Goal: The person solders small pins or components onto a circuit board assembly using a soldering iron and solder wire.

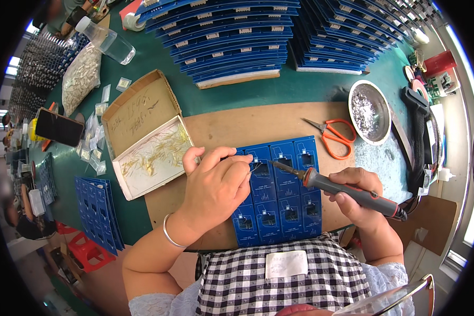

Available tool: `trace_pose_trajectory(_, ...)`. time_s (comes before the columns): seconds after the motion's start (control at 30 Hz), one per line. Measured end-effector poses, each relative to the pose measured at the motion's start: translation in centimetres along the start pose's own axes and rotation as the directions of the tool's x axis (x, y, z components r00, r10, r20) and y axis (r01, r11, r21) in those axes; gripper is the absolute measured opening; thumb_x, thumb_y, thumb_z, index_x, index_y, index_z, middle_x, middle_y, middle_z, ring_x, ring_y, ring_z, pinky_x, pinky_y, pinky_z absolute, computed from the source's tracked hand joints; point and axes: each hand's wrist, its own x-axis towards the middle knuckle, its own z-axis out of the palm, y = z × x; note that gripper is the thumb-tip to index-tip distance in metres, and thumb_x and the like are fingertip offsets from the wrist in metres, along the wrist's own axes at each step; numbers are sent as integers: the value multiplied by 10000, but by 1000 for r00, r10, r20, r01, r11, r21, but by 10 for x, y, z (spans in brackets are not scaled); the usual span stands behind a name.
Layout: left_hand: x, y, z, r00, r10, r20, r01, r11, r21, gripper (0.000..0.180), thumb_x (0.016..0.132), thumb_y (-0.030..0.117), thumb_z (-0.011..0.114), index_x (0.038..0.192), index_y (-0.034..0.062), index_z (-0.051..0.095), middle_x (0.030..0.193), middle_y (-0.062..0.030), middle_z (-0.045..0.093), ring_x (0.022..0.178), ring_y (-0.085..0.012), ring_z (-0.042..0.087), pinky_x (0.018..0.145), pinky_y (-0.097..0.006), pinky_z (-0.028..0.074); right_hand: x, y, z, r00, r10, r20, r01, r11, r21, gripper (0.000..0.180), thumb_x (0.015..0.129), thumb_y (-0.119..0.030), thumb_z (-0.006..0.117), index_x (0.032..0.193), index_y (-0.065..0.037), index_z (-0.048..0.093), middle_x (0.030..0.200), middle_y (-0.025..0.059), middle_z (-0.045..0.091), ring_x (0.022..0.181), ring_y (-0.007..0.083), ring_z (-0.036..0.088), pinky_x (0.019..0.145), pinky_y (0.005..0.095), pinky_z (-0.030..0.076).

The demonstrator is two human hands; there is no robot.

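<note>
A panel of blue circuit boards [279,192] lies on the brown work mat in front of me. Over its upper left part, my left hand [216,181] is closed in a pinch at one board's edge of parts. Whatever sits between its fingertips is too small to make out; thin lines show just below them. My right hand [371,218] grips the grey and orange handle of a soldering iron [347,192]. The iron's tip points left, over the panel and close to the left fingertips. Left of that hand is an open cardboard box [142,108] with many thin gold-coloured pins [155,152].
Orange-handled scissors [338,138] and a metal bowl of silvery scraps [368,113] lie to the right. Tall stacks of blue boards [231,39] stand at the back. A phone [60,127], a bag of white parts [81,76] and a plastic bottle [108,42] are at left.
</note>
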Motion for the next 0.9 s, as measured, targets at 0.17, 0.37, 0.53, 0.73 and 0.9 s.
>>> trace_pose_trajectory(0.17,-2,0,2,1000,13,-4,-13,999,46,138,743,103,691,827,124,583,940,30,691,956,-175,598,902,-452,295,6,1,5,999,-22,40,23,999,-27,258,746,-137,715,949,18,678,846,151,704,732,231,705,655,300,547)
trace_pose_trajectory(0.37,-1,0,5,999,17,-31,-16,999,45,151,730,99,695,828,129,585,937,28,681,952,-171,594,907,-450,292,10,1,7,998,-54,43,56,997,-52,248,746,-140,708,942,10,683,831,145,703,711,231,701,648,300,547)
trace_pose_trajectory(0.53,1,-1,7,1000,9,-26,-8,998,56,159,715,95,698,823,129,586,923,22,672,952,-171,586,912,-446,285,14,1,9,997,-63,47,66,995,-73,245,743,-138,703,935,12,681,824,142,701,707,233,700,643,302,546)
trace_pose_trajectory(0.73,0,-1,7,1000,8,-27,-7,999,48,150,714,91,695,808,126,584,929,21,672,950,-174,585,912,-447,283,14,0,2,993,-89,78,96,991,-95,245,742,-144,698,926,18,680,811,141,697,699,235,698,639,302,544)
trace_pose_trajectory(0.9,1,3,4,1000,10,-27,-8,998,57,143,718,91,694,799,126,581,935,24,674,952,-176,586,913,-450,283,2,-1,-12,997,-76,24,77,996,-42,244,750,-140,684,929,25,664,789,146,687,696,234,696,636,302,542)
